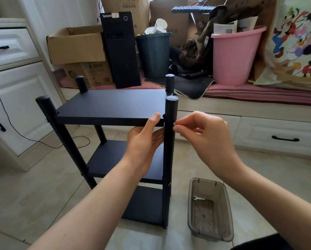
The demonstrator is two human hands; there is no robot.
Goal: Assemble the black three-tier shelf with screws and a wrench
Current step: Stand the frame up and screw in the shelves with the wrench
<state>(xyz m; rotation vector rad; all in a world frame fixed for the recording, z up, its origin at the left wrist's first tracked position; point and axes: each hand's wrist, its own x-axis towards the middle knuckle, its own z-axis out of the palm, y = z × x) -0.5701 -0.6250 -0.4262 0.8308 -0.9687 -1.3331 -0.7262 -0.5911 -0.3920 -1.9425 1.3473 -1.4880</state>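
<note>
Black shelf point(113, 107): three tiers on four round posts, upright on the tiled floor point(34, 186), centre of the frame.
Top board point(111, 105): flat and level, set between the posts just below their capped ends.
Near right post point(170, 141): vertical, running from the cap at mid-frame down to the floor; a small fastener shows on its side at the middle tier.
Left hand point(143, 141): grips the front right corner of the top board, thumb on the front edge, fingers curled under it, right against the near right post.
Right hand point(203, 134): thumb and forefinger pinched together on a small grey screw point(174, 124), held to the right side of the near right post at the height of the top board; other fingers loosely curled.
Clear plastic bin point(209, 230): on the floor, lower right of the frame, beside the shelf's foot.
Wrench point(198, 198): small, silver, lying inside the bin at its far end, touched by neither hand.
Pink bucket point(235, 56): upper right, on the window bench, paper stuffed in it.
Computer tower point(120, 51): black, upright, upper centre, between cardboard boxes point(75, 46) and a dark waste bin point(154, 55).
White drawers point(12, 47): left edge of the frame.
</note>
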